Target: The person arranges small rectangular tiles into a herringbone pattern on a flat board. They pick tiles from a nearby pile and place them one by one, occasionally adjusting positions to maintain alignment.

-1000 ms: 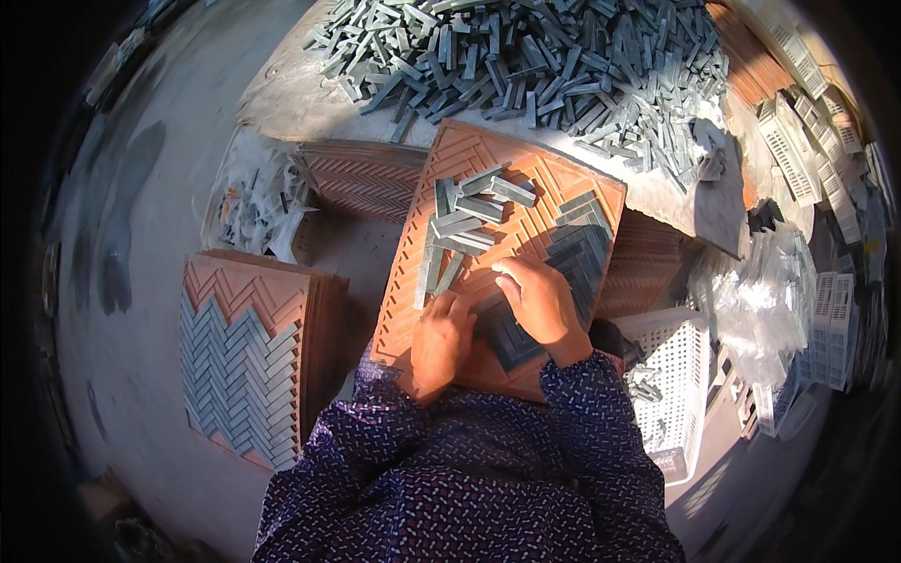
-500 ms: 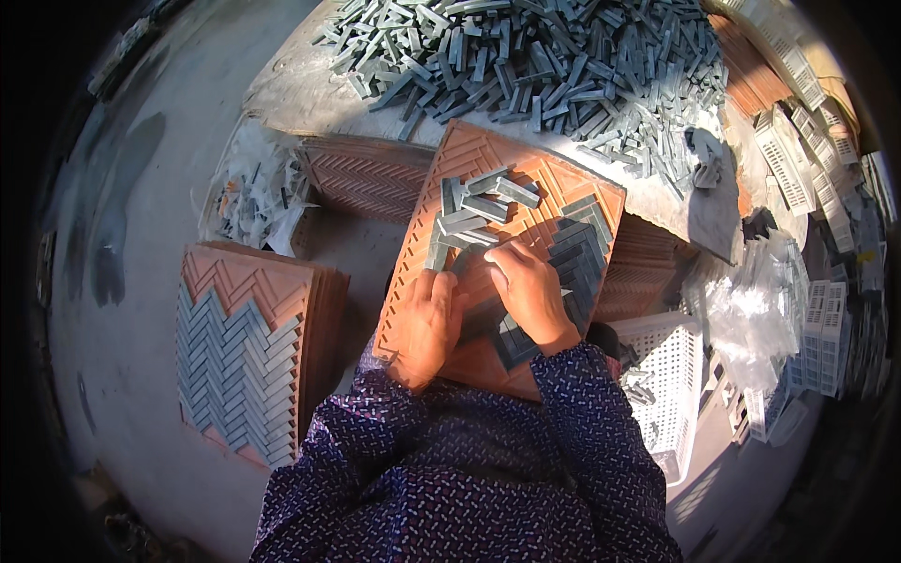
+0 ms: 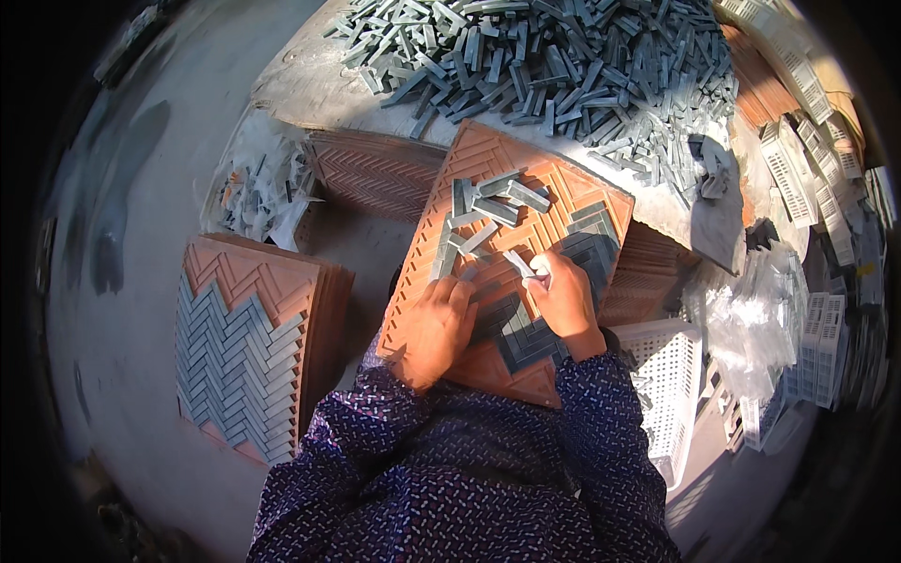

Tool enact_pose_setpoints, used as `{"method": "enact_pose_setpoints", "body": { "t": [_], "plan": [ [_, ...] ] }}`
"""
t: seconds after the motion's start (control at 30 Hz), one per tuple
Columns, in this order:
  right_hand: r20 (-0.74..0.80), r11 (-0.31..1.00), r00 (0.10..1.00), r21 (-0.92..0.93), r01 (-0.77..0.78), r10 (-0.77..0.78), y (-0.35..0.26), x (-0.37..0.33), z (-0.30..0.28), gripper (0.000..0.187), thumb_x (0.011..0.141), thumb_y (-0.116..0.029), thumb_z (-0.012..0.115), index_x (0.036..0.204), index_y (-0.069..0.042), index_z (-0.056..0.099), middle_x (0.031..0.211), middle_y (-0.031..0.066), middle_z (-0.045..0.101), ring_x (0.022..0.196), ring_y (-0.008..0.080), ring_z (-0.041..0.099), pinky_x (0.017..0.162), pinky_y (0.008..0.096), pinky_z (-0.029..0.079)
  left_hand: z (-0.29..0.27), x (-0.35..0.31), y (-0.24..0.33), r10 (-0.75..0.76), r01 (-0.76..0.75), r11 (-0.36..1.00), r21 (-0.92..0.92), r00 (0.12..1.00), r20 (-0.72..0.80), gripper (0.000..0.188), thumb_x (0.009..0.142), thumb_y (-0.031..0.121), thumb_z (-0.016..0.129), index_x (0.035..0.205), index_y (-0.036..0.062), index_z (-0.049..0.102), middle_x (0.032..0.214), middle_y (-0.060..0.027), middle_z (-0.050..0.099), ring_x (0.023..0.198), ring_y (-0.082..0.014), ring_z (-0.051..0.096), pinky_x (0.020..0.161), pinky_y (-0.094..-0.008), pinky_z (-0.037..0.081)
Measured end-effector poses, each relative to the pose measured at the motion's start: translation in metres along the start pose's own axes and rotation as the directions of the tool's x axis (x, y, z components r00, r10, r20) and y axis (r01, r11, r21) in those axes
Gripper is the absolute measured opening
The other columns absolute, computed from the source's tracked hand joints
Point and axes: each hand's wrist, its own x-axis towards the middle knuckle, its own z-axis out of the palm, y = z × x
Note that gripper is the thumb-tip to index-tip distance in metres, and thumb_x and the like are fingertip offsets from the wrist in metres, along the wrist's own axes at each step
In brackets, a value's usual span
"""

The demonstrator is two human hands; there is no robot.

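So my right hand (image 3: 567,300) has a grey tile (image 3: 516,262) pinched, its long axis slanting up-left toward the loose tiles (image 3: 496,210) cluttering the orange tray (image 3: 485,144), fitted dark tiles (image 3: 597,255) right beside, while my left hand (image 3: 434,325) rests curled near the tray's left edge, can't tell if gripping anything.

A pale, worn table (image 3: 310,89) spans the top of the frame, with a large heap of loose grey strips (image 3: 563,66) on it. At the centre, a slanted orange tray (image 3: 488,150) carries a small jumble of loose strips (image 3: 496,210) in its upper part and dark strips (image 3: 589,246) set in herringbone along its right side. Grey floor (image 3: 131,375) fills the left of the frame; a stack of orange trays (image 3: 253,267) stands on it at centre left, and a white basket (image 3: 671,361) at lower right.
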Motion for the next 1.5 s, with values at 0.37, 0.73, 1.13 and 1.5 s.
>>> {"method": "enact_pose_setpoints", "body": {
  "t": [0.37,0.73,1.13,1.5],
  "plan": [
    [-0.303,0.969,0.952,0.246,0.039,0.038,0.015,-0.032,0.004,0.014,0.077,-0.007,0.064,0.090,-0.002,0.062,0.080,0.0123,0.062,0.062,0.0243,0.060,0.058,0.0327,0.048,0.008,0.008,0.008,0.047,-0.063,0.987,0.146,0.993,0.108,0.019,0.083,0.012,0.061,0.100,0.0063,0.058,0.092,-0.0107,0.059,0.088,-0.0302,0.059,0.072,-0.0384,0.050],
    [-0.337,0.982,0.932,-0.174,0.075,-0.131,-0.002,-0.036,-0.003,0.015,0.079,-0.008,0.062,0.088,-0.003,0.051,0.081,0.0168,0.055,0.070,0.0375,0.059,0.059,0.0423,0.049,0.014,0.008,0.009,0.020,-0.029,0.995,0.099,0.996,0.086,0.018,0.080,0.008,0.063,0.098,0.0060,0.060,0.091,-0.0106,0.059,0.087,-0.0306,0.060,0.071,-0.0393,0.050],
    [-0.204,0.973,0.953,-0.107,0.205,-0.224,0.008,-0.053,0.026,0.014,0.078,-0.005,0.061,0.091,-0.005,0.055,0.088,0.0135,0.058,0.080,0.0341,0.060,0.067,0.0430,0.050,0.014,0.006,0.008,0.005,-0.011,0.998,0.067,0.996,0.085,0.019,0.078,0.007,0.063,0.097,0.0063,0.061,0.089,-0.0106,0.059,0.084,-0.0324,0.059,0.069,-0.0403,0.049],
    [-0.169,0.995,0.981,0.010,0.099,-0.096,-0.001,-0.033,0.017,0.018,0.077,-0.005,0.066,0.094,-0.001,0.060,0.087,0.0158,0.062,0.077,0.0338,0.062,0.066,0.0394,0.050,0.015,0.008,0.008,0.016,-0.028,0.995,0.097,0.992,0.123,0.018,0.082,0.009,0.059,0.100,0.0065,0.059,0.089,-0.0120,0.060,0.085,-0.0320,0.059,0.071,-0.0403,0.049]
  ]
}}
